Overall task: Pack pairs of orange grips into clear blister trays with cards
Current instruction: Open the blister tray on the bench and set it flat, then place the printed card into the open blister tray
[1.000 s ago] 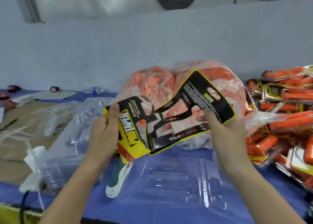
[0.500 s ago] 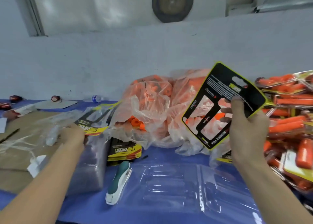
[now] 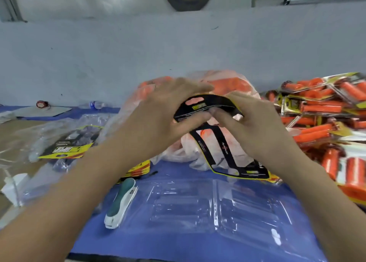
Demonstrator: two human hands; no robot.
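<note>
Starting at the far left, a stack of clear trays (image 3: 93,120) waits with a spare card (image 3: 69,145) lying on top, so plenty of packing material is unused. Next comes a green-and-white stapler (image 3: 121,204) lying untouched on the blue cloth (image 3: 178,174), near the front edge. The left hand (image 3: 158,113) reaches in over the middle of the bench, fingers stretched across the top of a black, yellow-edged card (image 3: 210,103) and thumb tucked underneath, pinching its upper end. The card is held in the air, bowed into an arch, with its lower end hanging down close to the cloth. Below it lies an open blister tray (image 3: 198,208), both halves spread flat and its moulded pockets holding nothing – no grips, no card. Behind the card sits a bag of loose orange grips (image 3: 231,83), bulging and seemingly well stocked. The right hand (image 3: 257,127) grips the card's other side, fingers curled under it and pressing toward the left hand, which looks like what bends the card. Farthest right, a heap of finished packs (image 3: 320,107) shows orange grips sealed with their cards – many units are done. For this unit, I judge that little is complete: the tray is open, but the card, a pair of grips and the closing all remain.
</note>
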